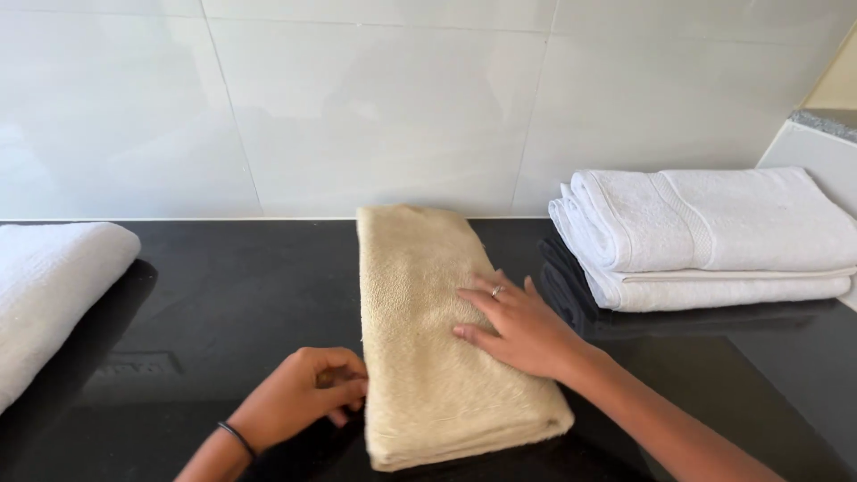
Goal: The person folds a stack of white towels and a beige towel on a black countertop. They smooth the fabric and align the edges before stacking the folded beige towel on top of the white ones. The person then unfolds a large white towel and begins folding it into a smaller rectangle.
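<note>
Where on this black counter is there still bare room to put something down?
The widest bare patch of counter lies between the white towel at left and the beige towel. Another sits front right, below the stack of white towels. The gap between beige towel and stack is tight, crossed by the right hand.

A home bathroom or laundry corner is showing here: glossy white wall tiles (375, 98) are backing a black counter (214, 295), with folded white towels (705, 236) sitting stacked.

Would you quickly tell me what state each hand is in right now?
Left hand: fingers curled, pinching the left edge of the folded beige towel.
Right hand: open, lying flat on the beige towel, gripping nothing.
</note>
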